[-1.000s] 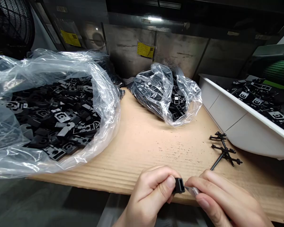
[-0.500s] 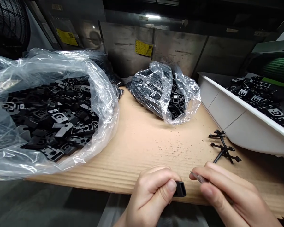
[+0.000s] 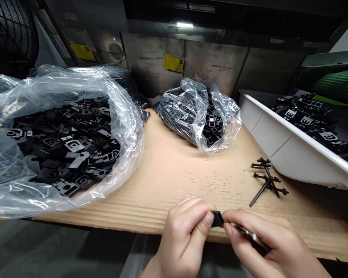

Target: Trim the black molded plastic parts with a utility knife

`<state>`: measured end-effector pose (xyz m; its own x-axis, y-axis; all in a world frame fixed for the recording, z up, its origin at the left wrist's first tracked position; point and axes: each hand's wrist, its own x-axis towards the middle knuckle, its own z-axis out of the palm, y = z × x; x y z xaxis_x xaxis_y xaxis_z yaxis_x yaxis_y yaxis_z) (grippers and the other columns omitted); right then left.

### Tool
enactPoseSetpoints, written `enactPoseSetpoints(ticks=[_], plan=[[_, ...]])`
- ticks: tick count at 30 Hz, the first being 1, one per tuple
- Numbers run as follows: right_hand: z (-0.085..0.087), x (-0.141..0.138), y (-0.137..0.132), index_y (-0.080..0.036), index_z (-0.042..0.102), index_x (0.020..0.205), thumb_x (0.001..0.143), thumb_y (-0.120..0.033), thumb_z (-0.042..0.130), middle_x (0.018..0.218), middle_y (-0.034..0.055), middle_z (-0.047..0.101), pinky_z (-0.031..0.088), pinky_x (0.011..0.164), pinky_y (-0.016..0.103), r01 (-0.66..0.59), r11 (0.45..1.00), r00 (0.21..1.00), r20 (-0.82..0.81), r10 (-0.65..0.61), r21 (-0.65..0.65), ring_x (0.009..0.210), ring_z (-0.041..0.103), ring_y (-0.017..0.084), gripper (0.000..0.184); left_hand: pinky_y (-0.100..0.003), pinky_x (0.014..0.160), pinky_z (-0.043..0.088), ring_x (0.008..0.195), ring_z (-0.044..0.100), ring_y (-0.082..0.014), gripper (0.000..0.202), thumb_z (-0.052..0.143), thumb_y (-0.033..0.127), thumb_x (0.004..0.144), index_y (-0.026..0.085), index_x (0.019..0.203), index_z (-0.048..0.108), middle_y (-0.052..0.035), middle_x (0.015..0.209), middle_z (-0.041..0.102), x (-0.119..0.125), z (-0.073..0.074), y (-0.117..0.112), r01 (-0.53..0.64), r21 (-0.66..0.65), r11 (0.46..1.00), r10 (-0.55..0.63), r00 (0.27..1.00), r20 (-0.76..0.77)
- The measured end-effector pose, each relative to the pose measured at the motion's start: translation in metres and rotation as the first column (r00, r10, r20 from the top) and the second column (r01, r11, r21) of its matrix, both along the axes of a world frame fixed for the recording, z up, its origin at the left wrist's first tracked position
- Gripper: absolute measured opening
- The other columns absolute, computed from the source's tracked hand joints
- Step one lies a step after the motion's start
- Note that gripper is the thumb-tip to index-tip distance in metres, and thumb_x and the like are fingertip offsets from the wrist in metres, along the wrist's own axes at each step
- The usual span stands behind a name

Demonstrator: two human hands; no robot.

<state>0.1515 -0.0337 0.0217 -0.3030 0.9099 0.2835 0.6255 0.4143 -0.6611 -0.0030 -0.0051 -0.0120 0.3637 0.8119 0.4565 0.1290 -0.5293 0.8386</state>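
My left hand pinches a small black rectangular plastic part between thumb and curled forefinger, its hollow end facing right. My right hand is closed around a slim metal craft knife; its tip is hidden by the fingers. The right fingertips are right beside the part's hollow end; whether they touch it I cannot tell. Both hands are over the front edge of the cardboard-covered table. Beyond the right hand lies a black branched plastic sprue.
At the left stands a large open plastic bag of black parts. A smaller clear bag with black frame-like pieces lies at the back. On the right a white bin holds more black parts. Dark crumbs dot the cardboard.
My right hand has moved left, up against the black part, and the knife's pointed tip no longer shows. The left hand still grips the part. The view has shifted slightly.
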Motion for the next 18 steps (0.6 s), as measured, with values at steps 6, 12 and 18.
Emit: enactPoseSetpoints(ticks=[6,12,18], plan=[[0.003,0.007,0.000,-0.019,0.049,0.060,0.079,-0.012,0.040,0.053,-0.0036,0.051,0.038,0.045,0.018,-0.038,0.999,0.974,0.225,0.038,-0.004,0.047,0.050,0.008,0.021,-0.028,0.058,0.034,0.057,0.046,-0.0153,0.015,0.040,0.010,0.082,0.015,0.075,0.052,-0.0017,0.059,0.046,0.004,-0.006,0.000,-0.016,0.144,0.990,0.031,0.994,-0.107],[0.010,0.017,0.007,-0.019,0.051,0.062,0.083,-0.020,0.043,0.052,-0.0033,0.051,0.039,0.045,0.017,0.050,0.996,0.989,0.137,-0.059,0.072,0.048,0.050,0.009,0.022,-0.028,0.061,0.035,0.059,0.047,-0.0157,0.018,0.039,0.013,0.084,0.015,0.075,0.053,-0.0027,0.060,0.049,0.003,-0.003,-0.001,0.039,0.080,0.996,-0.030,0.993,-0.112],[0.005,-0.004,0.009,-0.019,0.048,0.056,0.086,-0.031,0.039,0.046,-0.0049,0.049,0.042,0.043,0.012,0.002,1.000,0.999,0.054,-0.003,0.026,0.042,0.051,0.007,0.034,-0.026,0.059,0.038,0.057,0.049,-0.0159,0.030,0.034,0.026,0.088,0.015,0.074,0.058,-0.0029,0.056,0.050,-0.001,-0.005,0.004,0.188,-0.020,0.982,-0.188,0.982,-0.008]])
